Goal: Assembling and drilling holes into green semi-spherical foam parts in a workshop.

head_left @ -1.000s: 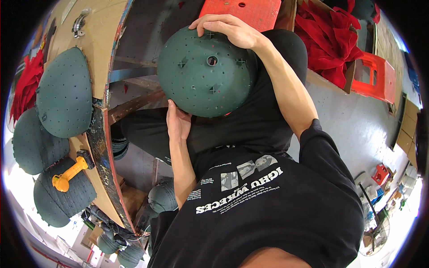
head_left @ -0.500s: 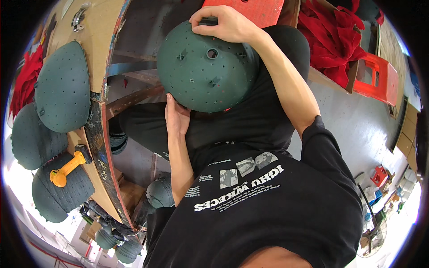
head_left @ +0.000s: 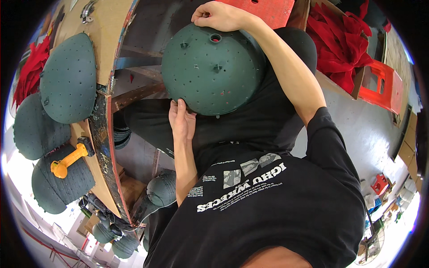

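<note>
A dark green plastic dome shell (head_left: 203, 82), dotted with small holes, rests over my lap with its rounded side up. It has a round collared opening and small raised cross-shaped studs on top. My left hand (head_left: 182, 120) grips the near-left rim, thumb on the outside and the other fingers partly hidden. At the far rim my right hand (head_left: 219, 17) is closed with curled fingers against the edge; the fingertips there are hard to make out. The shell's inner side is hidden.
On the workbench (head_left: 105, 58) at left lie a single green shell (head_left: 69, 80), stacked shells (head_left: 40, 127) and a yellow cordless drill (head_left: 69, 160). A box of red fabric pieces (head_left: 337, 44) and a red stool (head_left: 382, 87) stand at right. Another red stool (head_left: 268, 11) is ahead.
The dome shell has tilted, its collared opening shifting toward the far rim. My left hand has slid slightly lower along the near rim. The whole view has also shifted a little.
</note>
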`<state>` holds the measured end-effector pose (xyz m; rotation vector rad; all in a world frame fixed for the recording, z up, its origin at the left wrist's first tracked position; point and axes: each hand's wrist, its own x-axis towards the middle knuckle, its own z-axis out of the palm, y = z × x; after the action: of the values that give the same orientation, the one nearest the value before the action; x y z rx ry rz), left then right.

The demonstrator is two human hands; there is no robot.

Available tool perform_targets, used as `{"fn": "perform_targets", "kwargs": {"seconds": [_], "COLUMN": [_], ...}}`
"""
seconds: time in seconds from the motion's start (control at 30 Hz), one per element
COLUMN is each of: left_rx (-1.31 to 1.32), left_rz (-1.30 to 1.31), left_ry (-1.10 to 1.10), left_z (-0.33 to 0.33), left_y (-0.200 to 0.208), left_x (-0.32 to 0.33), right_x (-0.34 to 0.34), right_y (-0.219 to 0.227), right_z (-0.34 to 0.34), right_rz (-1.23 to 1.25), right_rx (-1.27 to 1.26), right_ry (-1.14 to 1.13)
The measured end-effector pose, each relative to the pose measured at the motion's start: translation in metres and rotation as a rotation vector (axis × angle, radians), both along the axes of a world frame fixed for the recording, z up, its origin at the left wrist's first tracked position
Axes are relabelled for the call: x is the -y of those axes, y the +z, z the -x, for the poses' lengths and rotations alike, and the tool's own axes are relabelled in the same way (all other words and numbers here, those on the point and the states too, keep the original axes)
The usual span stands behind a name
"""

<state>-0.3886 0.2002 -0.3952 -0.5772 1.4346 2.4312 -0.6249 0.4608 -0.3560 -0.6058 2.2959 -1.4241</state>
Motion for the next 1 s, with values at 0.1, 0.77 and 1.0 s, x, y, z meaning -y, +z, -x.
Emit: {"fn": "perform_targets", "kwargs": {"seconds": [0.1, 0.77, 1.0], "left_rx": [0.023, 0.049, 0.027], "left_rz": [0.046, 0.055, 0.045], "left_ry": [0.04, -0.034, -0.053], "left_z": [-0.005, -0.01, -0.01], "left_y": [0.024, 0.012, 0.01], "left_x": [-0.016, -0.011, -0.004], "right_x": [0.0, 0.006, 0.012], "right_y": [0.0, 0.019, 0.002], "right_z": [-0.004, -0.015, -0.012], "right_rz": [0.038, -0.087, -0.045], "right_rx": [-0.026, 0.078, -0.001], "right_ry": [-0.017, -0.042, -0.035]}}
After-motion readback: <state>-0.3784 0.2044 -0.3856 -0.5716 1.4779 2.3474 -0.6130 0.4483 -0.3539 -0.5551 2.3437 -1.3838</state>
